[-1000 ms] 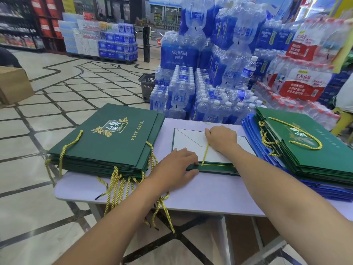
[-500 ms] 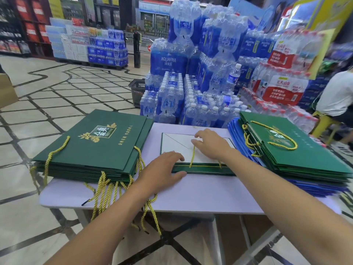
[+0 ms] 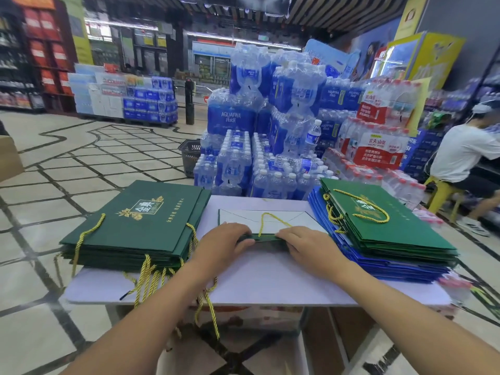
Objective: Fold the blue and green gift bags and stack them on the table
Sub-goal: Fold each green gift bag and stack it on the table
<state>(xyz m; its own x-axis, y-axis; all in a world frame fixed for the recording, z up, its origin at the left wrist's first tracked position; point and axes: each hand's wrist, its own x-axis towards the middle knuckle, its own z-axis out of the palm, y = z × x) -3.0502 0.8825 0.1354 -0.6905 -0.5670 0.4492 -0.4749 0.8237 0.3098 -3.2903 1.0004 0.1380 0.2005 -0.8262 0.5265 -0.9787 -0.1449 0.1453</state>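
Observation:
A flattened green gift bag (image 3: 270,220) lies in the middle of the white table (image 3: 270,288), its white bottom flap facing up and a gold cord handle looped across it. My left hand (image 3: 221,244) and my right hand (image 3: 305,244) both hold the bag's near dark green edge, fingertips pointing toward each other. To the left is a stack of folded green bags (image 3: 140,226) with gold cords hanging over the table edge. To the right, green bags (image 3: 378,234) lie on top of blue bags (image 3: 378,269).
Shrink-wrapped packs of water bottles (image 3: 270,158) rise right behind the table. A person in a white shirt (image 3: 465,155) sits on a yellow stool at the far right. A dark shopping basket (image 3: 190,155) stands on the tiled floor, and a cardboard box (image 3: 8,158) at the left.
My right hand came off the white flap and back to the bag's near edge, beside my left hand. The camera tilted up, showing more of the store.

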